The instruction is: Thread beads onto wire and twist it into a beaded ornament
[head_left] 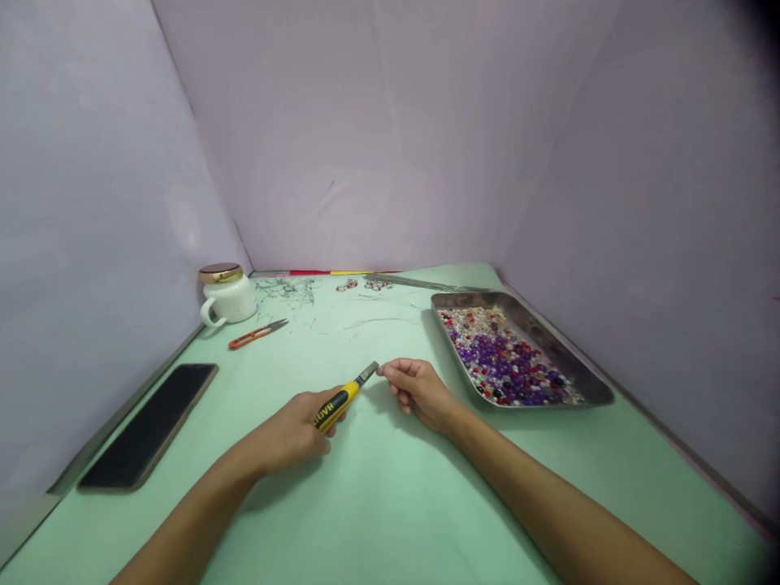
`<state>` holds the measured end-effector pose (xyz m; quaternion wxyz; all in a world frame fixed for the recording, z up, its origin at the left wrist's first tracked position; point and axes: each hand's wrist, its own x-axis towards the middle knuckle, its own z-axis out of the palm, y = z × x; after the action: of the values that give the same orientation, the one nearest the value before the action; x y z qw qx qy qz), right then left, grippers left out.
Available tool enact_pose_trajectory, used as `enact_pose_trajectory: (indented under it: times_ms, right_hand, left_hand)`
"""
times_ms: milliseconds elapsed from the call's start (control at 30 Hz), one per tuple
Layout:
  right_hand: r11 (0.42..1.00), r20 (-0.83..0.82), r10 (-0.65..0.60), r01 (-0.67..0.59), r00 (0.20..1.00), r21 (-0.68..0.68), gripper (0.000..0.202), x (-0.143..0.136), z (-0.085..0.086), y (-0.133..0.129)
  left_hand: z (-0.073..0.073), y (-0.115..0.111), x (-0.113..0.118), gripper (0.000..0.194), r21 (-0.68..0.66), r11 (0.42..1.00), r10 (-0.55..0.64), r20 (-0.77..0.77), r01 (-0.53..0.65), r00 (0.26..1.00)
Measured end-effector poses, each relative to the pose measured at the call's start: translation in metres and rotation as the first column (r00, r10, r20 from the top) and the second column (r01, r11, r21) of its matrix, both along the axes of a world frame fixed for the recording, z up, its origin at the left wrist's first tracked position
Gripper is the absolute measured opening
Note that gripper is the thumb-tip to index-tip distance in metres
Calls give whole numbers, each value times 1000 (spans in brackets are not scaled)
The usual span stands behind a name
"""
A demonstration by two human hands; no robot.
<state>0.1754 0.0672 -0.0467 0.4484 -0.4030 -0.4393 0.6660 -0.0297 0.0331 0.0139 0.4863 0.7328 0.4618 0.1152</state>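
Note:
My left hand (308, 426) is closed around a pair of pliers (341, 402) with a yellow and black handle. Their short metal tip points up and to the right. Just beside that tip, my right hand (420, 390) pinches something tiny between thumb and forefinger. It looks small and reddish, but its kind is too small to make out. Both hands are above the middle of the pale green table (390, 504). To the right of my right hand lies a metal tray (548, 341) of loose purple, red, white and dark beads (505, 361).
Orange-handled thread snips (257, 334) lie at the left, near a white lidded mug (228, 299). A phone (149, 426) rests along the left edge. Toward the back are cut wire pieces (286, 288), beaded pieces (378, 283) and long thin rods (420, 283). Pale walls enclose the table.

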Motion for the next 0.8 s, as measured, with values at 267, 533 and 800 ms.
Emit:
enact_pose_trajectory:
  times_ms: [267, 533, 800]
  right_hand:
    - [1000, 6, -7, 7, 1000, -13, 27, 0, 2, -1]
    - [1000, 17, -14, 15, 1000, -13, 25, -1, 5, 0]
    - [1000, 25, -14, 14, 1000, 0, 24, -1, 3, 0]
  left_hand:
    - [0, 0, 1, 25, -4, 1000, -2, -2, 2, 1000]
    - [3, 0, 2, 28, -120, 992, 36, 16, -34, 999]
    - [8, -1, 4, 27, -132, 991, 43, 34, -38, 999]
